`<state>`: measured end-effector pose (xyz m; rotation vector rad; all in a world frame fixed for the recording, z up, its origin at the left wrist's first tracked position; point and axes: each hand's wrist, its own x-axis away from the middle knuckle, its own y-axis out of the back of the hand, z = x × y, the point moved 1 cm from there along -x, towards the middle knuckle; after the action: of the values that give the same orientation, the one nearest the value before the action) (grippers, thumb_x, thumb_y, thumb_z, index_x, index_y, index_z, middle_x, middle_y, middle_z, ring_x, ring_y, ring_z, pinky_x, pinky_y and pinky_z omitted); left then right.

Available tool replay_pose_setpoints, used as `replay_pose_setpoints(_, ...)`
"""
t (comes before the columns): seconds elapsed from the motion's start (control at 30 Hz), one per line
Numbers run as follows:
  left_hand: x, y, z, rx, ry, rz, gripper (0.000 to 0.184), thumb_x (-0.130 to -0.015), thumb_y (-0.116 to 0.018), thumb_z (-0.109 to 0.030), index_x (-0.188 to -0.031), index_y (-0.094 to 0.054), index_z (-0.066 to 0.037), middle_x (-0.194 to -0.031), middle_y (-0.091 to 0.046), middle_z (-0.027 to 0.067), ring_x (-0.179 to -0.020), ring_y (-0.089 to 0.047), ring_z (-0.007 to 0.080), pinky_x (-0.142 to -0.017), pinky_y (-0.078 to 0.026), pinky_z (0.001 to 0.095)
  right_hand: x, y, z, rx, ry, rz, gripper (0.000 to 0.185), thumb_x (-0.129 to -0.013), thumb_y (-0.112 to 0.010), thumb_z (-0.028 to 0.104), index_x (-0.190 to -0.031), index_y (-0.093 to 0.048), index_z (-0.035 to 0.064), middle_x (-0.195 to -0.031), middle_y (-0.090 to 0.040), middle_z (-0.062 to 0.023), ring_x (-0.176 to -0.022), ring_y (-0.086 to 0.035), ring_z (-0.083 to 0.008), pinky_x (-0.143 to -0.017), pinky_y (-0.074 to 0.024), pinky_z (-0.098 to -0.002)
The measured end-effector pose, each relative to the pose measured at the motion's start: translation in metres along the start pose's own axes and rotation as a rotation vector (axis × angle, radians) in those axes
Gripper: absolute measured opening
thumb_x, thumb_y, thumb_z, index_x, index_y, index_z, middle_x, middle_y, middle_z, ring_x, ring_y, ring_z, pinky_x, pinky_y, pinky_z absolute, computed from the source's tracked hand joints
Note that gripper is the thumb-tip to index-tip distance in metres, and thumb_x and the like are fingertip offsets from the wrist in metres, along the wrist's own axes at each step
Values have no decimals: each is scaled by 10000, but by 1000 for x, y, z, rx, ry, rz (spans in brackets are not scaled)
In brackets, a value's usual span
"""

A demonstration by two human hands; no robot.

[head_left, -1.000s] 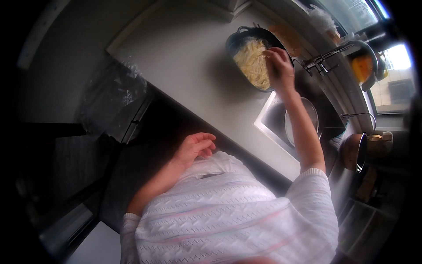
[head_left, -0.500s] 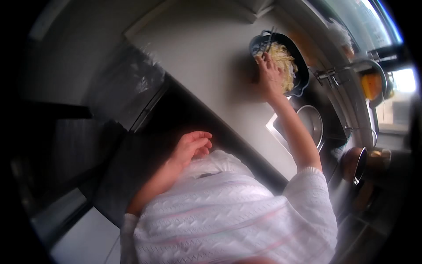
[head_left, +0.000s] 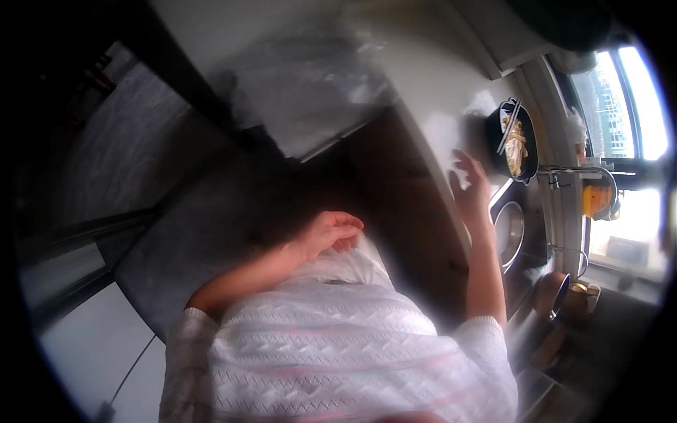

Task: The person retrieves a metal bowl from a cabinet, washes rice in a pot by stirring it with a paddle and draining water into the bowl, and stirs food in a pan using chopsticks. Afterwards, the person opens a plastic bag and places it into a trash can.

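My right hand is empty over the counter's edge, its fingers apart, a short way from a dark pot. Pale yellow strips of food lie in the pot, and a pair of chopsticks rests across its rim. My left hand hangs in front of my waist with its fingers loosely bent; nothing shows in it.
A sink with a round metal basin is beside the pale counter. A tap stands by the window. Farther along sits a brown pot. A crumpled clear plastic sheet lies to the left.
My right hand has come away from the food in the pot and drawn back toward the counter's edge. My view has turned left, and my left hand remains near my waist.
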<state>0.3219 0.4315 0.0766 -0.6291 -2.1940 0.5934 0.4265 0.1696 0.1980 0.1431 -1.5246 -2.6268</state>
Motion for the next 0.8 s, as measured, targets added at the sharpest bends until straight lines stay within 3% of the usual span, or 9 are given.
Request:
replay_pose_setpoints(0.07,41,36,5,11,-33,-41,213,-897,-578,-170,-1072,-587,-48,-844,-633,35,-669,-599,98,-584,-489,218,-8,-59,41,-161,-154,147,382,-846,-627,157,-1206,-542,61,-995,-653,-113,-845,-660,-212,-688,-514,-293)
replay_pose_setpoints(0.13,83,76,11,43,-62,-92,210,-901,-568,-160,-1073,-585,-41,-847,-632,43,-669,-599,100,-582,-490,220,-31,-108,96,-610,-435,273,448,-863,-641,293,-1198,-524,19,-909,-672,-105,-688,-665,-204,-522,-479,-279)
replay_pose_setpoints(0.2,120,110,16,100,-97,-160,206,-905,-558,-152,-1072,-583,-34,-849,-631,49,-666,-599,102,-584,-491,224,-69,-165,102,-1014,-564,330,463,-856,-650,337,-1138,-506,-1,-873,-672,-133,-674,-667,-217,-462,-439,-261)
replay_pose_setpoints(0.3,164,146,27,185,-123,-227,199,-909,-543,-145,-1067,-580,-28,-849,-631,56,-662,-596,104,-592,-493,232,-112,-223,111,-1307,-708,204,349,-867,-641,294,-1030,-478,33,-830,-668,-159,-665,-660,-235,-459,-445,-275)
replay_pose_setpoints(0.47,191,173,39,284,-175,-236,193,-912,-528,-138,-1061,-580,-27,-852,-631,58,-658,-592,109,-597,-490,235,-140,-215,102,-1486,-593,5,207,-906,-563,204,-747,-550,73,-630,-523,-43,-556,-530,-179,-476,-441,-312)
replay_pose_setpoints(0.57,193,180,37,308,-194,-237,188,-917,-526,-142,-1057,-580,-30,-845,-631,53,-650,-588,107,-588,-482,229,-163,-170,82,-1645,-481,-33,203,-920,-552,252,-790,-582,99,-686,-558,-15,-612,-551,-160,-546,-479,-338)
replay_pose_setpoints(0.6,193,182,33,299,-201,-246,185,-919,-525,-145,-1054,-580,-31,-842,-631,50,-646,-586,106,-585,-479,227,-161,-150,111,-1526,-493,-199,194,-920,-553,266,-823,-598,105,-723,-589,-20,-692,-594,-164,-620,-510,-342)
replay_pose_setpoints(0.7,195,189,6,102,-303,-327,240,-867,-605,-120,-1079,-574,-13,-906,-627,59,-681,-584,102,-563,-476,225,-162,-117,151,-1506,-441,-209,181,-917,-561,275,-857,-603,110,-762,-614,-18,-756,-616,-164,-674,-525,-347)
replay_pose_setpoints(0.8,196,185,-41,-718,-685,-666,501,-761,-709,-91,-1209,-503,1,-1116,-576,122,-888,-592,192,-700,-505,291,-157,-113,163,-1531,-349,-79,183,-912,-570,280,-860,-599,108,-758,-617,-21,-718,-621,-163,-636,-529,-339)
